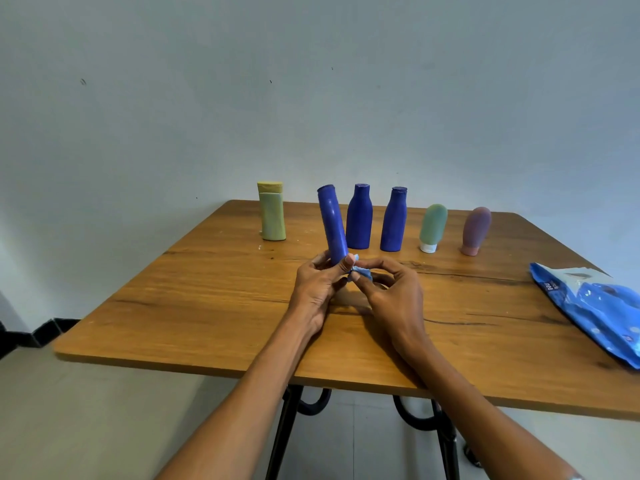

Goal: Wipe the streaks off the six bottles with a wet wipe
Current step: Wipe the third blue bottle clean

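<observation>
My left hand [320, 284] grips the base of a dark blue bottle [332, 225], held upright with its top tilted left, above the table's middle. My right hand [389, 292] pinches a small bunched wet wipe [360, 273] against the bottle's lower end. Behind stand a yellow-green bottle [272, 211] at the left, two more blue bottles [359, 216] [393, 220], a green tube [433, 227] on a white cap, and a mauve tube [476, 230].
The wooden table [207, 306] stands against a plain pale wall. A blue wet-wipe pack [595, 306] lies at the table's right edge. Black metal table legs [287, 420] show below the front edge.
</observation>
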Tool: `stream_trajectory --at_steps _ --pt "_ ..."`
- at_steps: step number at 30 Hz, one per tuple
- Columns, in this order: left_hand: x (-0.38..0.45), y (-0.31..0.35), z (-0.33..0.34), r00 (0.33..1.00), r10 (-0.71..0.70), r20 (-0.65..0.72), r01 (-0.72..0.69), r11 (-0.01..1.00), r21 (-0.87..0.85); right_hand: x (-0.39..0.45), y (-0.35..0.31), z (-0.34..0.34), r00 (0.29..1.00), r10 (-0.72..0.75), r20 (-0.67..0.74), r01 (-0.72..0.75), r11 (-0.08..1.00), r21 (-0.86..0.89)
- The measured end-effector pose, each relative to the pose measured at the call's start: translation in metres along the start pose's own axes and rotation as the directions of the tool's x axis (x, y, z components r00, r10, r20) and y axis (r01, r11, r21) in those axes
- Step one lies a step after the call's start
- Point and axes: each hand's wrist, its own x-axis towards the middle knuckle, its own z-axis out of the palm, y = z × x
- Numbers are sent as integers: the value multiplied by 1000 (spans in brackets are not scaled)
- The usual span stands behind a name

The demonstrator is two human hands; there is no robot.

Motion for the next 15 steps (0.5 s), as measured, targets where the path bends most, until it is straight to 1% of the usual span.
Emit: stream_trajectory --at_steps 5,9,12,15 --pt "2 -4 -2 997 54 -48 -50 995 83 -1 -1 0 999 -33 31 32 999 32" --pt "-2 -5 2 995 98 5 -97 971 218 -1 1 0 998 -40 40 39 999 34" --pt "-5 -4 5 994 103 28 -107 970 220 -1 0 0 997 -75 13 75 997 14" --pt "-4 -4 4 997 73 12 -74 979 190 -1 -2 1 994 -107 -31 107 994 3"
